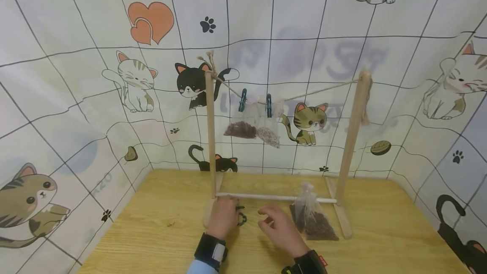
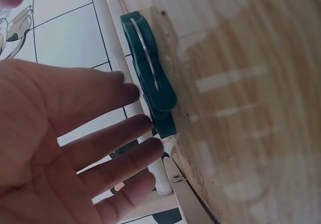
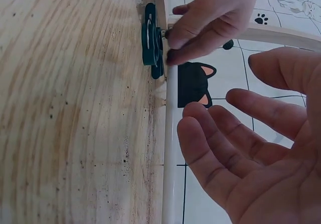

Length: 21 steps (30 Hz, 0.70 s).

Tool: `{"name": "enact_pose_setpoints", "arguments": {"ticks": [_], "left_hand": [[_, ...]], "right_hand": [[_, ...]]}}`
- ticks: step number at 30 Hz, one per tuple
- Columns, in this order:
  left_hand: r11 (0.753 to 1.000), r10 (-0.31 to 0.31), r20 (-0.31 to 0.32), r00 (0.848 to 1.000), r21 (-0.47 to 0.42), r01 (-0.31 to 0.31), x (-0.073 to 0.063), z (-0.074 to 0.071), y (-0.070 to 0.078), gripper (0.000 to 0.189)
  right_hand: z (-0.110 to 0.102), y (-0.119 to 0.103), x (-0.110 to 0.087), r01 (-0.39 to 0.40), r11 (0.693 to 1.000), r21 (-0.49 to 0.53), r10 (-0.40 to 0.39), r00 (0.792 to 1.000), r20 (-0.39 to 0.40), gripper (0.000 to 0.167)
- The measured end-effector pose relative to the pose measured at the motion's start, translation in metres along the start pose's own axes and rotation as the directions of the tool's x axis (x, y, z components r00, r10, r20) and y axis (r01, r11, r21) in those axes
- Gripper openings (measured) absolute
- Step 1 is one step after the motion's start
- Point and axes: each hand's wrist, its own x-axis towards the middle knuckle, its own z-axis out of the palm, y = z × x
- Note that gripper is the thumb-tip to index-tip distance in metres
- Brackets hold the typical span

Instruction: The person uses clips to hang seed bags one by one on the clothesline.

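Dark green clothespins point(image 1: 242, 216) lie on the wooden table; in the left wrist view the clothespin point(image 2: 148, 68) shows its metal wire spring. My left hand point(image 1: 224, 216) reaches beside them, its fingertips point(image 2: 131, 92) close to the clothespin with nothing gripped; whether they touch it I cannot tell. To the right, my right hand point(image 1: 280, 228) hovers with loosely bent fingers and holds nothing. Beyond it stand mesh bags point(image 1: 318, 223) with dark contents, tied at the top. On the rope hang a bag of brown bits point(image 1: 241, 129) and a paler bag point(image 1: 268, 132), each under a green clothespin point(image 1: 269, 105).
A wooden frame has a left post point(image 1: 211, 134), a right post point(image 1: 354, 138) and a white lower bar point(image 1: 266, 197). The sagging rope point(image 1: 323, 91) joins the post tops. Cat-patterned cloth point(image 1: 262, 16) surrounds the table point(image 1: 152, 231) at the back and sides.
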Motion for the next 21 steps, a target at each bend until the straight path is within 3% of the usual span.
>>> {"name": "enact_pose_setpoints", "arguments": {"ticks": [10,15,21], "left_hand": [[0.991,-0.078,0.062,0.995,-0.103,0.084,-0.0022,-0.0055,0.0010,0.025],[0.990,-0.110,0.066,0.992,-0.078,0.115,-0.0025,-0.0070,-0.0005,0.027],[0.992,-0.108,0.037,0.993,-0.054,0.110,-0.0033,-0.0067,-0.0025,0.026]], "right_hand": [[-0.0034,0.0007,0.0013,-0.020,0.999,0.047,0.019,1.000,0.017,0.029],[-0.0051,0.0010,0.0007,-0.026,0.998,0.049,0.025,0.999,0.027,0.030],[-0.0073,0.0007,-0.0002,-0.038,0.998,0.051,0.037,0.999,0.035,0.031]]}}
